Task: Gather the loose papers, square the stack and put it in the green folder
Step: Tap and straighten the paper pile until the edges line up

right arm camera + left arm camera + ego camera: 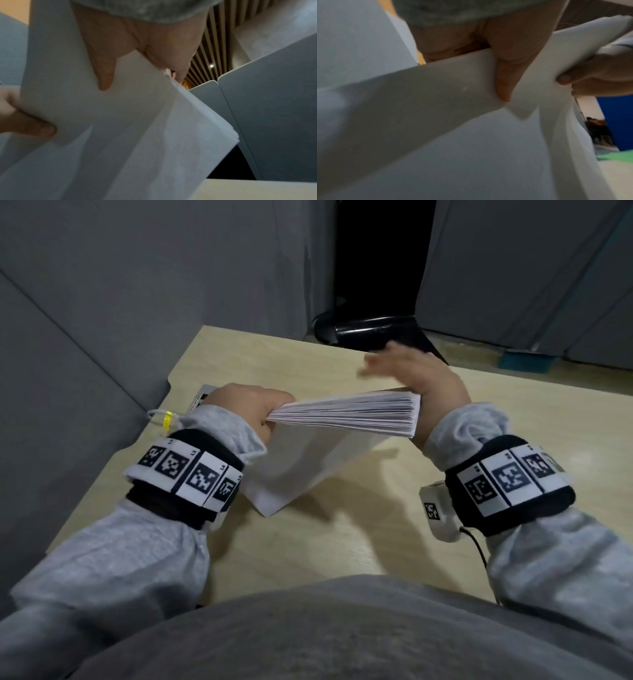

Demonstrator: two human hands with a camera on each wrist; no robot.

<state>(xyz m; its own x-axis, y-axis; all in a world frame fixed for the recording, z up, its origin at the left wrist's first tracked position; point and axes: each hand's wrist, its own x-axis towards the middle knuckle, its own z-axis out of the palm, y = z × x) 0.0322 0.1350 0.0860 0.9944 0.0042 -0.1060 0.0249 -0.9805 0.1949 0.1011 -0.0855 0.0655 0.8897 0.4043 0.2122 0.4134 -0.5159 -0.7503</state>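
Observation:
A thick stack of white papers (342, 414) stands on edge, tilted, on the wooden desk (325, 542) between both hands. My left hand (250, 405) grips its left end, thumb (503, 81) pressed on the near face. My right hand (411, 371) holds the right end: its thumb (104, 75) lies on the near face and its blurred fingers reach behind the stack. The sheets fan apart slightly at the right end. In the left wrist view a sliver of the green folder (621, 155) shows low at the right; the head view does not show it.
Grey partition panels (137, 285) close in the desk on the left and at the back. A black curved base (370, 330) sits beyond the far edge. A labelled flat item (202, 395) and a yellow-tagged cord (168, 419) lie by my left wrist.

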